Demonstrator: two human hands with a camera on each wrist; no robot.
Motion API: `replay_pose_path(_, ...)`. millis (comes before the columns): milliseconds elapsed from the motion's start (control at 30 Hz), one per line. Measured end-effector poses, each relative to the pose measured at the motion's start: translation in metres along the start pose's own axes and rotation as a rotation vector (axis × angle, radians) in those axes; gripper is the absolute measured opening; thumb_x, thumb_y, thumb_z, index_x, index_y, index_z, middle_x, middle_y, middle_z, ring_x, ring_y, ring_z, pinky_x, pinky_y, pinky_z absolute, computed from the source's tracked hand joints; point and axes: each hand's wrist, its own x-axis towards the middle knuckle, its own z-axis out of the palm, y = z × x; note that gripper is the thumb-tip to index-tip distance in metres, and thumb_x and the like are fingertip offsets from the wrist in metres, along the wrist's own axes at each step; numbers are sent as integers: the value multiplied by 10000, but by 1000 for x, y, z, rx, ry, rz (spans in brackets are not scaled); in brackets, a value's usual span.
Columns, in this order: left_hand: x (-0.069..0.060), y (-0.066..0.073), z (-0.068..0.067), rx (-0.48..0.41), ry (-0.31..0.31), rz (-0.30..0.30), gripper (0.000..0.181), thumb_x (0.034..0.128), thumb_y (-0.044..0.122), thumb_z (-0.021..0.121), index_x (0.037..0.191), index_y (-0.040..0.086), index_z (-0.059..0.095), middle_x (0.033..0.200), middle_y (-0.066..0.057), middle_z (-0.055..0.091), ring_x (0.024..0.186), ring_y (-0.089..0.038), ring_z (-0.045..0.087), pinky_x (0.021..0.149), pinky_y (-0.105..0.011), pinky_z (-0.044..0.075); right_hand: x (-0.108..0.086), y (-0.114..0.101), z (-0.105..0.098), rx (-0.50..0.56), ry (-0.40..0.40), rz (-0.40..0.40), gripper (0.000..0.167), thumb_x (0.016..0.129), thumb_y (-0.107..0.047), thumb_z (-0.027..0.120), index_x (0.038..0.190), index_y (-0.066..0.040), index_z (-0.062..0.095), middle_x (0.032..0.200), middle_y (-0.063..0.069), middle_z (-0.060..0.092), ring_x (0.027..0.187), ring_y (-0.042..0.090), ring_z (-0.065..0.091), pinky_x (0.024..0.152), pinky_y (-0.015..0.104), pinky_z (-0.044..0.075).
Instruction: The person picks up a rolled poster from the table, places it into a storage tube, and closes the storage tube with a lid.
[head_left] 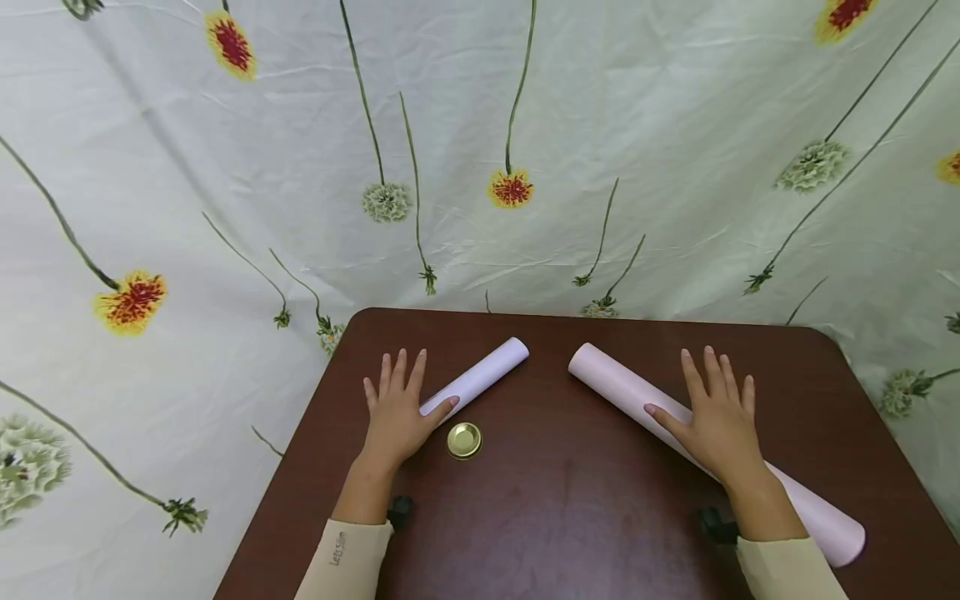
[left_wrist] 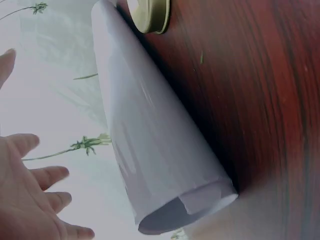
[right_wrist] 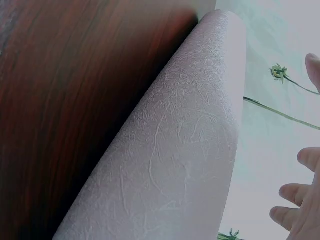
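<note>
My left hand [head_left: 397, 419] is held with fingers spread above a thin white paper roll [head_left: 480, 377] on the left half of the table; it covers the roll's near end in the head view. In the left wrist view that white roll [left_wrist: 150, 130] shows a hollow end, and the hand [left_wrist: 30, 195] is apart from it. Over a thicker, longer pale pink roll [head_left: 622, 385] hovers my right hand [head_left: 716, 433], fingers spread and holding nothing. The right wrist view shows the pink roll's [right_wrist: 165, 150] creased, textured surface, with the fingers off to its side.
A small gold round lid [head_left: 465, 441] lies beside the white roll's near end. The dark reddish-brown table [head_left: 570, 517] has rounded far corners. Behind it hangs a pale cloth [head_left: 465, 108] printed with flowers. Dark wrist devices [head_left: 717, 527] sit at the sleeves.
</note>
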Motion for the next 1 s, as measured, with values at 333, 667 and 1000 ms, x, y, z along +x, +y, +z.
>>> replay_pose_path(333, 3, -1, 0, 4, -44, 23, 836, 921, 528, 674, 1585, 143, 341, 1620, -219, 328, 1534, -431, 230, 1186, -698, 205, 0, 3, -1, -29, -19, -55, 1002, 874, -623, 680, 1603, -86, 251, 1600, 305, 261, 1451, 517, 276, 1134, 714, 217)
replay_pose_path(667, 5, -5, 10, 22, -112, 12, 664, 927, 406, 709, 1465, 66, 519, 1409, -207, 575, 1284, -400, 567, 1035, -596, 460, -5, 8, 6, -42, -100, -51, 922, 876, -549, 723, 1548, -33, 360, 1439, 316, 452, 1295, 532, 451, 1061, 698, 329)
replay_pose_path(1000, 5, -7, 19, -17, -181, -14, 582, 924, 312, 712, 1411, 32, 560, 1337, -212, 618, 1201, -381, 620, 992, -540, 497, -6, 15, 20, -30, -143, -35, 879, 873, -495, 741, 1523, -19, 389, 1331, 326, 520, 1156, 541, 546, 918, 692, 439)
